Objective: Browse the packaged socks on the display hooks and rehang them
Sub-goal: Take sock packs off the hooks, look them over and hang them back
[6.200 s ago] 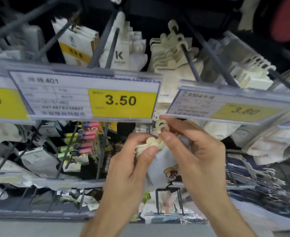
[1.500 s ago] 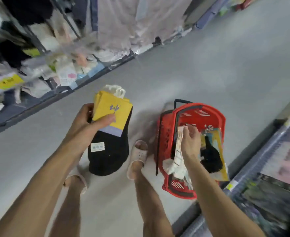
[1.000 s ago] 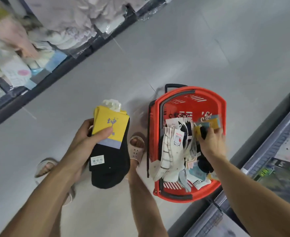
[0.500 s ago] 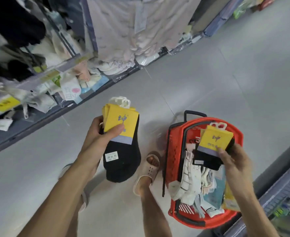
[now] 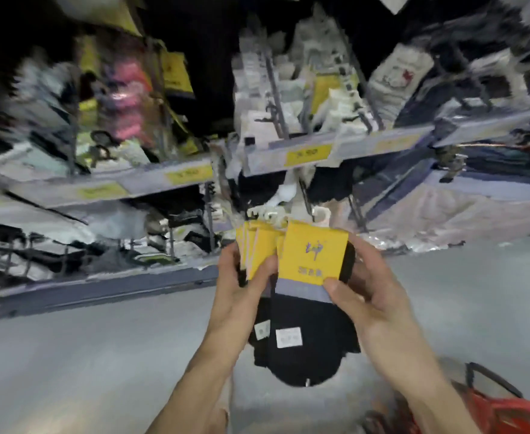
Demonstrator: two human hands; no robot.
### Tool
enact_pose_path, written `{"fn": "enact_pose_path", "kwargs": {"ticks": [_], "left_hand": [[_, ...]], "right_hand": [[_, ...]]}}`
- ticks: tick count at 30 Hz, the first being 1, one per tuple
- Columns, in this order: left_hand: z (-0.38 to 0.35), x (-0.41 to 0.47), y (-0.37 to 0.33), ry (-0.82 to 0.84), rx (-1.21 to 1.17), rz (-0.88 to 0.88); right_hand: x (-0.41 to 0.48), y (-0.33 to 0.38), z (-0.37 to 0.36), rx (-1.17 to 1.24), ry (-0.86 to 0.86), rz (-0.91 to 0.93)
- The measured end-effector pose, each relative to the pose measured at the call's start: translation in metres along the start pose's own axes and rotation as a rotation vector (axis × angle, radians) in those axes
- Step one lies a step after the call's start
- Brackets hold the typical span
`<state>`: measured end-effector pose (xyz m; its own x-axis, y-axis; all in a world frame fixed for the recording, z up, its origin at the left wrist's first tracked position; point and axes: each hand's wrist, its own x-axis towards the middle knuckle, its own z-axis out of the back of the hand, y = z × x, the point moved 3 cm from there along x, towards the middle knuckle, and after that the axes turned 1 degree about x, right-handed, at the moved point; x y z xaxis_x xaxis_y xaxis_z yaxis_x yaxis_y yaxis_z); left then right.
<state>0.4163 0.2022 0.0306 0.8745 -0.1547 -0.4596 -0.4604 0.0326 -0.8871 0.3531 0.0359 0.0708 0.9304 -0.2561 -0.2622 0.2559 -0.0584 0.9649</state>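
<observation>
Gathering, it seems: the pack (image 5: 315, 255) overlaps the stack (image 5: 262, 252) just below the hooks (image 5: 276, 98), cards level, likely for rehanging together. The right hand (image 5: 373, 296) pinches the pack's card; the left hand (image 5: 241, 296) grips the stack, thumb across. A basket (image 5: 507, 411) sits lower right.

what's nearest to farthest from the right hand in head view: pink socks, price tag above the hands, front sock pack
1. front sock pack, pinched in the right hand
2. price tag, on the rail above
3. pink socks, far upper left
</observation>
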Motion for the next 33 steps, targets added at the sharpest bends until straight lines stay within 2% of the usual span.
{"fn": "enact_pose_path", "kwargs": {"ticks": [8,13,17,23,27,33], "left_hand": [[0.081,0.009,-0.007,-0.111,-0.091,-0.052],[0.119,0.018,-0.001,-0.193,-0.088,-0.081],[0.144,0.023,0.005,-0.216,-0.093,-0.075],[0.155,0.021,0.022,-0.223,-0.107,-0.024],[0.154,0.027,0.031,-0.234,-0.13,0.009],[0.15,0.04,0.034,-0.199,-0.149,0.021]], "right_hand": [[0.026,0.001,-0.099,-0.044,0.107,0.06],[0.066,0.0,-0.116,0.049,-0.103,0.178],[0.125,0.001,-0.125,-0.043,-0.13,0.274],[0.167,-0.003,-0.131,-0.147,-0.09,0.346],[0.193,0.009,-0.146,-0.047,-0.024,0.392],[0.239,0.032,-0.164,-0.204,-0.102,0.54]]}}
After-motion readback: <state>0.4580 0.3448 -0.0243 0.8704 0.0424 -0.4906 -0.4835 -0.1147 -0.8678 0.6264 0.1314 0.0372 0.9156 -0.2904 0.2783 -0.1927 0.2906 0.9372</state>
